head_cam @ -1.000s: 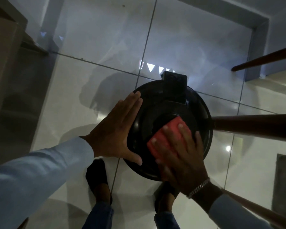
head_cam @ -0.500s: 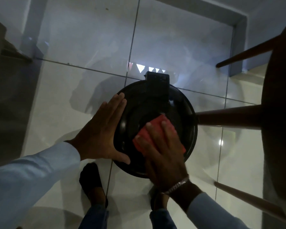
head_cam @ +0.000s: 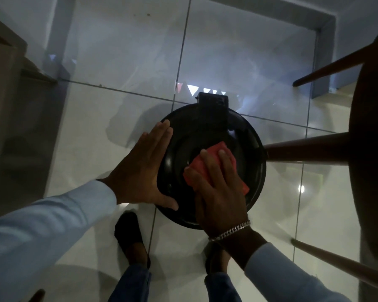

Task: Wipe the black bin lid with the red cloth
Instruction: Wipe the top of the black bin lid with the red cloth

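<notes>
Wiping is under way: the right hand (head_cam: pixel 218 188), fingers spread flat, presses the red cloth (head_cam: pixel 207 164) on the black bin lid (head_cam: pixel 244 149) centre; the left hand (head_cam: pixel 140 171), open, braces its left rim. Next, sweep toward the far hinge edge.

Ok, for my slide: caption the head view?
Right hand presses red cloth on black lid; left hand steadies its rim.

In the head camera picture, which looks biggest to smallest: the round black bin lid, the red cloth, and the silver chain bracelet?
1. Round black bin lid, by far the widest.
2. Red cloth, partly hidden under the right hand, so its full size is unsure.
3. Silver chain bracelet, a thin band, though nearer the camera.
</notes>
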{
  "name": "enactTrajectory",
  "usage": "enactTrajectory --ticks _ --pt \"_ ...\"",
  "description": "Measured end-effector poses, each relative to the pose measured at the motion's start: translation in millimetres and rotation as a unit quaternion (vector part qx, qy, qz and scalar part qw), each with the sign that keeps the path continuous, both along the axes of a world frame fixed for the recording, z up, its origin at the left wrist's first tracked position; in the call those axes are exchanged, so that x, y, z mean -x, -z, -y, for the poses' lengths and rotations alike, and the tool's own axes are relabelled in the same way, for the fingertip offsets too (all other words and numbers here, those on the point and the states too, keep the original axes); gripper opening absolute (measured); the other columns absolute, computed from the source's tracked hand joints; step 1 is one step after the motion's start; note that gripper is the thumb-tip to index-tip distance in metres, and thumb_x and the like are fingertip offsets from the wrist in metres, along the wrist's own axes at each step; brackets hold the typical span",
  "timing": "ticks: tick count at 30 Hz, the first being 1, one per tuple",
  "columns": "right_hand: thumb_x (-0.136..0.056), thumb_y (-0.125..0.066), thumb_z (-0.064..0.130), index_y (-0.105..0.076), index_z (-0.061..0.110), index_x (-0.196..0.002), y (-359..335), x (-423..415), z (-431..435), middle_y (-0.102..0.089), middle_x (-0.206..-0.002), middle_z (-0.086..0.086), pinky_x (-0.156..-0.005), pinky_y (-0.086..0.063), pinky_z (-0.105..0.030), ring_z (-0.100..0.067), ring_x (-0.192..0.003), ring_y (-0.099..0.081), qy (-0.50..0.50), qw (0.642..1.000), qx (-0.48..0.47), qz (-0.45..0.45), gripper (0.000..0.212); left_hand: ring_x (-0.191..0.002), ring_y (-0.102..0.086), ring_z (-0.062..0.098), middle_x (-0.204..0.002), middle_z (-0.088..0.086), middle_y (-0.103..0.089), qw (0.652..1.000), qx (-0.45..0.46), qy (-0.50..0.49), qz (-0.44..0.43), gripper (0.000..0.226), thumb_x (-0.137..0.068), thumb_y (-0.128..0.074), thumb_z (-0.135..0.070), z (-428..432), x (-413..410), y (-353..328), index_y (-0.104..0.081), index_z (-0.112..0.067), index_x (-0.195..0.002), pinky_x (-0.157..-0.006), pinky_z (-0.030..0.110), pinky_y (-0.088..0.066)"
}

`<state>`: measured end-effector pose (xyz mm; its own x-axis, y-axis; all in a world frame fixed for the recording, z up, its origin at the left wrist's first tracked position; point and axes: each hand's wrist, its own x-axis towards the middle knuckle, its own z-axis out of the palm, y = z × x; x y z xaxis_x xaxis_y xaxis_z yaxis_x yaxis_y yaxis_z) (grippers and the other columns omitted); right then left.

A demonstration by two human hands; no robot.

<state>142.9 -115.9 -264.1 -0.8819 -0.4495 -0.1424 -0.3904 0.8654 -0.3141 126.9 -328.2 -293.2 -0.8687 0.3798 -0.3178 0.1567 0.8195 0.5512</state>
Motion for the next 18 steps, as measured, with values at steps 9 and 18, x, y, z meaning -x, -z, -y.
enactTrajectory --ticks 9,18 --pt "-0.075 -0.082 0.028 -0.067 0.022 -0.12 -10 -20 -5 -0.052 -0.146 -0.014 -0.111 -0.031 -0.057 -0.045 -0.142 -0.035 0.013 0.999 -0.025 0.022 0.047 -0.151 0.018 0.02 -0.164 0.004 0.021 1.0 0.003 -0.011 -0.001 0.152 -0.047 -0.058 -0.092 -1 -1 2 0.017 -0.013 -0.152 -0.12 0.041 0.005" --pt "-0.092 -0.063 0.015 -0.068 0.013 -0.115 -74 8 -35 -0.058 -0.131 -0.016 -0.105 -0.047 -0.046 -0.034 -0.124 -0.056 0.134 0.98 0.115 0.09 0.024 -0.147 -0.012 0.015 -0.161 -0.005 -0.007 0.954 -0.112 -0.222 0.165 0.123 -0.065 -0.063 -0.074 -50 -10 -84 0.001 -0.02 -0.155 -0.119 0.033 -0.013"
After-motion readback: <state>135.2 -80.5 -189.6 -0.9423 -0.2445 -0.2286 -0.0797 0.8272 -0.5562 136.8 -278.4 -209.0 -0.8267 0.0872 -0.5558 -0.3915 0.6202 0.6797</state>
